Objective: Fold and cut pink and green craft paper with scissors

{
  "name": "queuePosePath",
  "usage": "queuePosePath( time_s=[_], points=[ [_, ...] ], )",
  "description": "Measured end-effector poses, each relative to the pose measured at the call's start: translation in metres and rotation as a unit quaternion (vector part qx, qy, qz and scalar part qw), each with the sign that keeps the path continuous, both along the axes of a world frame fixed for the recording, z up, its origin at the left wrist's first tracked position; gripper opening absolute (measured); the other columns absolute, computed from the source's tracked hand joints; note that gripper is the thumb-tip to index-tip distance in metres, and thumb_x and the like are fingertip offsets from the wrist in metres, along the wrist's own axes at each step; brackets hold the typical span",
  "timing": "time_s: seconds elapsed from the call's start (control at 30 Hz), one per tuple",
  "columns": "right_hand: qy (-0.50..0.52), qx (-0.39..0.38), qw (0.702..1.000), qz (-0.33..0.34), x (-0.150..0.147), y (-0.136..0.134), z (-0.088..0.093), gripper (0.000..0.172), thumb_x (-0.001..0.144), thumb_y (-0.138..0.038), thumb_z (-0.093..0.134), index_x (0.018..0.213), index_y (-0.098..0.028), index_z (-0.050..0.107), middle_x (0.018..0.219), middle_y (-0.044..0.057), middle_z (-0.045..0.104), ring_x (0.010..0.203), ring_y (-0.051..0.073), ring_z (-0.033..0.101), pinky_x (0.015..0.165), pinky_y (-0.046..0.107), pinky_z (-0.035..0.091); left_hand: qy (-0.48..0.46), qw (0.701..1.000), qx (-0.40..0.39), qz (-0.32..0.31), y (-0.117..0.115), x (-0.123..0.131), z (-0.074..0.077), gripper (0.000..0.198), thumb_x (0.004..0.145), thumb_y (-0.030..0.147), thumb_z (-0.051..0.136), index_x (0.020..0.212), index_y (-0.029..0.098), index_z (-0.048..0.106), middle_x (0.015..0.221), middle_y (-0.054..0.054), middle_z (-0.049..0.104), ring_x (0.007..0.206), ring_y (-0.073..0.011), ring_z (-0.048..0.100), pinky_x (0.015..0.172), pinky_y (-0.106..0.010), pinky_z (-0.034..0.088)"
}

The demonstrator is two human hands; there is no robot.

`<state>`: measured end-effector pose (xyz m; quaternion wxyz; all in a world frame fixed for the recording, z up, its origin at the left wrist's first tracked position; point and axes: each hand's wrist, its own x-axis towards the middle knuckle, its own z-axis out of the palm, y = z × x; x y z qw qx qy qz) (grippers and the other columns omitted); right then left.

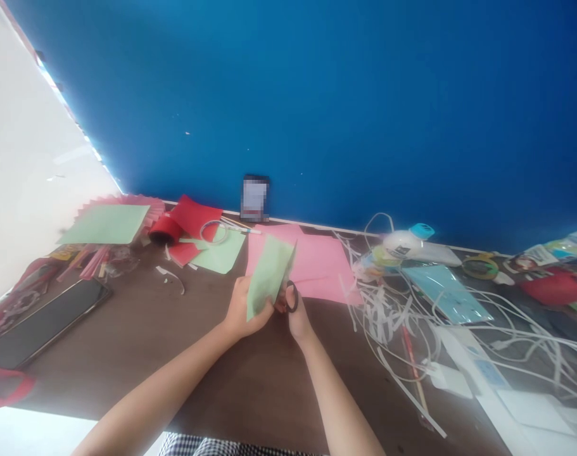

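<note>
My left hand (243, 313) grips a folded sheet of light green paper (269, 272), which stands upright above the table. My right hand (298, 316) is closed around a pair of scissors; one dark handle loop (292, 296) shows at the fingers. The paper hides most of the blades, so I cannot tell whether they touch it. Behind both hands lie pink sheets (321, 263). To their left is another green sheet (225, 252), with a ring-shaped item (213, 232) near its edge.
A phone (48, 320) lies at the left, near red paper (197, 215) and a red roll (164, 229). On the right are paper strips (390, 313), tangled white cables (520, 316), a glue bottle (402, 240) and a power strip (478, 361). A blue wall (317, 95) rises behind.
</note>
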<state>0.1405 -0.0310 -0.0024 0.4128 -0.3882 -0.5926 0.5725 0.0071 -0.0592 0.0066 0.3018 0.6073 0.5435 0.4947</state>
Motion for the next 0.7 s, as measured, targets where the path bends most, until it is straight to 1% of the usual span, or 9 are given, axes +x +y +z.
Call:
queuePosePath(
  time_s=[0.1, 0.17, 0.3, 0.4, 0.5, 0.6, 0.7],
  points=[
    [0.01, -0.011, 1.0, 0.003, -0.001, 0.0, 0.0, 0.048, 0.08, -0.067, 0.029, 0.067, -0.02, 0.037, 0.058, -0.003, 0.034, 0.05, 0.01, 0.027, 0.046, 0.024, 0.021, 0.134, 0.989, 0.048, -0.044, 0.002, -0.003, -0.001, 0.016, 0.069, 0.022, 0.048, 0.07, 0.022, 0.064, 0.078, -0.005, 0.065, 0.085, -0.0219, 0.055, 0.09, -0.036, 0.036],
    [0.018, -0.018, 1.0, 0.013, -0.001, -0.001, 0.001, 0.048, 0.079, -0.067, 0.031, 0.068, -0.021, 0.038, 0.059, -0.004, 0.034, 0.05, 0.01, 0.026, 0.046, 0.024, 0.021, 0.178, 0.981, 0.066, -0.048, 0.004, -0.004, -0.004, 0.017, 0.068, 0.02, 0.047, 0.07, 0.022, 0.064, 0.078, -0.005, 0.064, 0.081, -0.0207, 0.055, 0.088, -0.036, 0.036],
    [0.024, -0.023, 0.999, 0.024, -0.001, 0.0, 0.002, 0.048, 0.078, -0.067, 0.033, 0.07, -0.02, 0.04, 0.058, -0.004, 0.034, 0.05, 0.01, 0.026, 0.046, 0.024, 0.021, 0.204, 0.973, 0.107, -0.007, 0.006, -0.003, -0.011, 0.015, 0.066, 0.018, 0.048, 0.071, 0.021, 0.062, 0.075, -0.004, 0.061, 0.078, -0.0192, 0.053, 0.084, -0.034, 0.037],
    [0.024, -0.026, 0.999, 0.028, 0.0, 0.0, 0.002, 0.048, 0.079, -0.066, 0.034, 0.073, -0.02, 0.043, 0.058, -0.004, 0.035, 0.05, 0.009, 0.027, 0.046, 0.024, 0.021, 0.208, 0.971, 0.119, -0.013, 0.005, -0.003, -0.012, 0.014, 0.066, 0.017, 0.048, 0.07, 0.021, 0.061, 0.074, -0.003, 0.062, 0.079, -0.019, 0.054, 0.085, -0.035, 0.037],
    [0.021, -0.035, 0.999, 0.024, 0.0, 0.0, 0.002, 0.048, 0.078, -0.066, 0.035, 0.074, -0.02, 0.045, 0.059, -0.004, 0.037, 0.05, 0.01, 0.029, 0.046, 0.024, 0.023, 0.174, 0.978, 0.107, -0.036, 0.003, -0.002, -0.007, 0.016, 0.066, 0.016, 0.047, 0.069, 0.022, 0.062, 0.075, -0.004, 0.064, 0.081, -0.0206, 0.057, 0.086, -0.036, 0.039],
    [0.031, -0.046, 0.998, 0.023, 0.0, -0.001, 0.004, 0.047, 0.078, -0.066, 0.036, 0.077, -0.02, 0.046, 0.061, -0.003, 0.039, 0.05, 0.009, 0.031, 0.046, 0.023, 0.025, 0.075, 0.994, 0.063, -0.056, -0.001, 0.0, 0.0, 0.021, 0.07, 0.016, 0.046, 0.078, 0.023, 0.064, 0.077, -0.004, 0.067, 0.082, -0.0205, 0.06, 0.087, -0.035, 0.043],
    [0.038, -0.051, 0.998, 0.018, 0.0, -0.002, 0.006, 0.046, 0.079, -0.065, 0.037, 0.077, -0.019, 0.046, 0.061, -0.003, 0.038, 0.051, 0.009, 0.03, 0.045, 0.023, 0.025, -0.017, 0.997, 0.024, -0.066, -0.005, 0.002, 0.003, 0.023, 0.074, 0.018, 0.046, 0.089, 0.023, 0.064, 0.083, -0.004, 0.068, 0.088, -0.0201, 0.061, 0.087, -0.033, 0.046]
  ],
)
